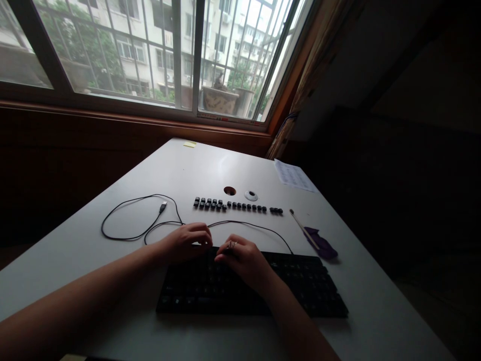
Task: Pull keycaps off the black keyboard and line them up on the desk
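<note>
Working over the upper left part of the keyboard (300, 286), at the lower middle of the frame, with the left hand (190, 240) curled at the far edge and the right hand (246, 255) just beside, fingers bent toward the thumb. Cannot tell whether pinching anything or merely touching, nor tell a ring from a small tool in the glint at the right fingers. Probably best to steady the keyboard flat, use light, straight force, and allow for the dim light. Mind the loose keys (244, 206) lined up mid-frame, easily knocked out of order, and the cable (126, 239) passing close behind the left hand. Note also a stick (299, 222) lying partly on a purple cloth (326, 247) at right, well clear of both hands, and, above the keys, a hole (229, 191) in the surface (203, 165).
</note>
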Demonstrator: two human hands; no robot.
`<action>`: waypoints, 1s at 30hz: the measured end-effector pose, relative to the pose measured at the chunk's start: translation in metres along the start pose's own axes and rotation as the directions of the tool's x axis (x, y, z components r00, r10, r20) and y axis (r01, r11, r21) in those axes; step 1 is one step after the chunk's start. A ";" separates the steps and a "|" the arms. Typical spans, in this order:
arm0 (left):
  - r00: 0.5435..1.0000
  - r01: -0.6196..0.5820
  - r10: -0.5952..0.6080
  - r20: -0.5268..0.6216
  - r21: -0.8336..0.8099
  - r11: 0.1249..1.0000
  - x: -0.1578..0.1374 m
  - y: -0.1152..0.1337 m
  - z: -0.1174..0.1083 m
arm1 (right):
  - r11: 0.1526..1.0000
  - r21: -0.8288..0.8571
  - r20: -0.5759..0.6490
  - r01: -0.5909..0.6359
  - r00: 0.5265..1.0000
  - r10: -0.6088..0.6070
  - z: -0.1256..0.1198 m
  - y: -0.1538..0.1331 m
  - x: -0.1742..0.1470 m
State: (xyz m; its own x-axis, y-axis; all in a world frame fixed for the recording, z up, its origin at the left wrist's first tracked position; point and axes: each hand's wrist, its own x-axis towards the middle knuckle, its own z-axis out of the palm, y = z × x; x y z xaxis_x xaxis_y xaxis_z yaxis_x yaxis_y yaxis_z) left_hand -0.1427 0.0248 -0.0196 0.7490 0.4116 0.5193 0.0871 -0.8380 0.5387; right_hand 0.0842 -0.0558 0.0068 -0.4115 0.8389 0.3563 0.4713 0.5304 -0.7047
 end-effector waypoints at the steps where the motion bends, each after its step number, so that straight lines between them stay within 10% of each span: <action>1: 1.000 0.002 -0.002 0.000 0.003 1.000 0.000 0.000 0.000 | 1.000 -0.020 0.003 0.008 1.000 -0.008 0.000 0.001 -0.001; 30: 0.992 -0.079 0.068 0.105 0.103 0.992 0.002 0.002 -0.001 | 0.996 0.089 -0.110 -0.016 0.994 0.026 0.005 0.005 -0.008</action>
State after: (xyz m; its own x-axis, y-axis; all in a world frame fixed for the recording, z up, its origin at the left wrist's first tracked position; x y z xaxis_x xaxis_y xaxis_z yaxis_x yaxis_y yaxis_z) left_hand -0.1421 0.0242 -0.0169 0.8180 0.3134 0.4823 0.0946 -0.9004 0.4246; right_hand 0.0859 -0.0608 -0.0023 -0.3106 0.8609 0.4031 0.4068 0.5036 -0.7622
